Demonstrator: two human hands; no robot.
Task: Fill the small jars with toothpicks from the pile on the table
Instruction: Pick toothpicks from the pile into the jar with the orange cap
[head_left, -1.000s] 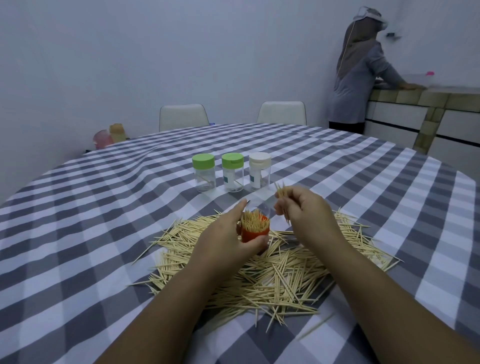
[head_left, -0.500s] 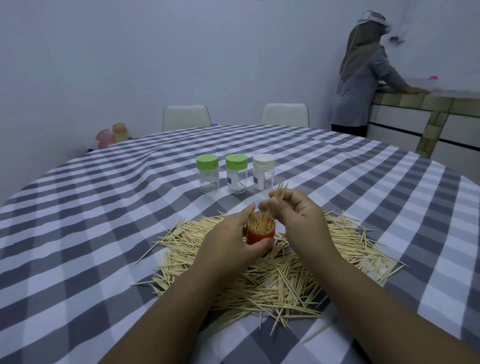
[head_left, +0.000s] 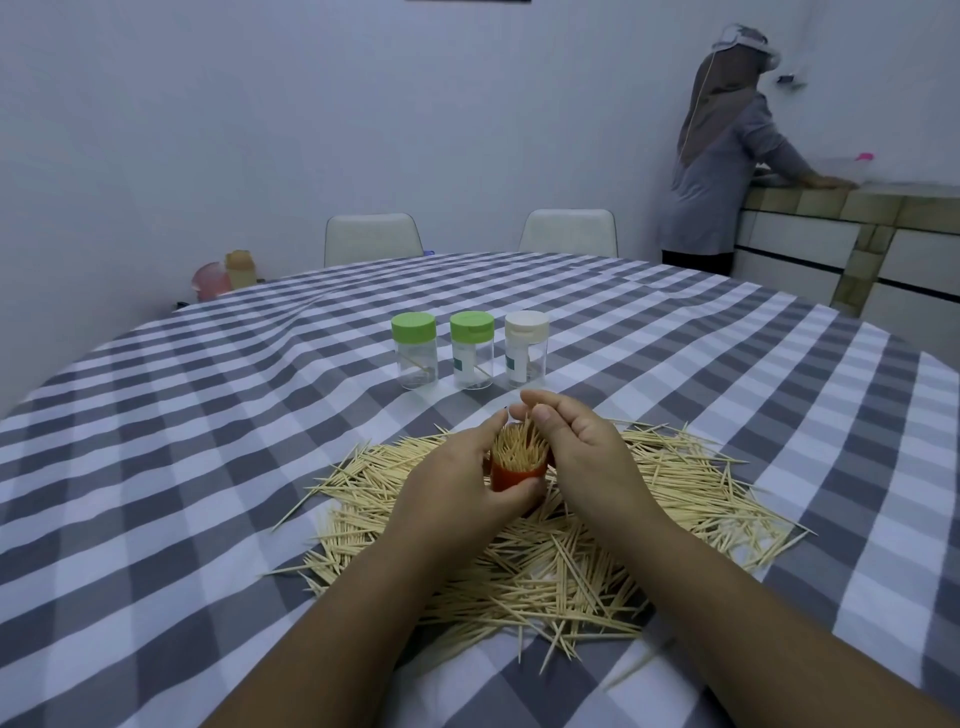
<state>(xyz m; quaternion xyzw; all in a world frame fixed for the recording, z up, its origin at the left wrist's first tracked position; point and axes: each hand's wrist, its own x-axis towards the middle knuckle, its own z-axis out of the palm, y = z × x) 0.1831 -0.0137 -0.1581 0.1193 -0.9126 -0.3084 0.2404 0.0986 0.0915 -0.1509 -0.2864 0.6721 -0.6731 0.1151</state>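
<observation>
My left hand (head_left: 457, 478) grips a small red jar (head_left: 517, 475) packed with upright toothpicks, held just above the toothpick pile (head_left: 561, 540) on the checked tablecloth. My right hand (head_left: 576, 452) is at the jar's mouth, thumb and forefinger pinched on a few toothpicks that stand in the jar. Behind the pile stand three clear capped jars: two with green lids (head_left: 414, 351) (head_left: 471, 349) and one with a white lid (head_left: 526, 348), each nearly empty.
A round table with a grey-and-white checked cloth (head_left: 208, 441). Two white chairs (head_left: 372, 239) (head_left: 569, 232) stand at the far side. A person (head_left: 722, 150) stands at a tiled counter (head_left: 852, 208) at the back right. Pink and orange containers (head_left: 223, 273) sit far left.
My right hand has come down from beside the jar to its mouth, bringing a pinch of toothpicks into the red jar. The left hand keeps its hold on the jar.
</observation>
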